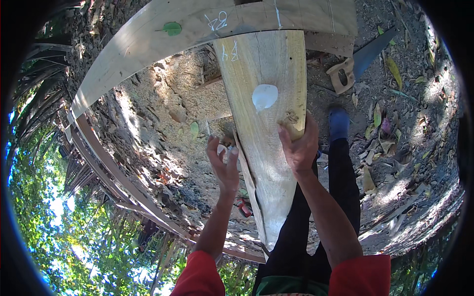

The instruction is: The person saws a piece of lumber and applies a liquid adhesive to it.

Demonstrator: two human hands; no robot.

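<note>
A long wooden board (264, 148) tapers toward me, pale with a yellowish tint. On it lies a flat, rounded white patch (265, 96); what it is made of I cannot tell. My right hand (300, 150) is closed at the board's right edge, thumb on the near side. Between its thumb and fingers shows a small yellowish wooden block (296, 132), with curled shavings (290, 118) just beyond it. Left of the board, my left hand (224, 165) is raised with fingers curled around something small and whitish (225, 148), too small to name.
A curved, chalk-marked plank (148, 42) crosses the far side, bearing a green leaf (172, 28). A handsaw (351, 71) lies on the ground at far right. Near my shoe (338, 123) are dry leaves. A red and black object (244, 208) lies left of the board.
</note>
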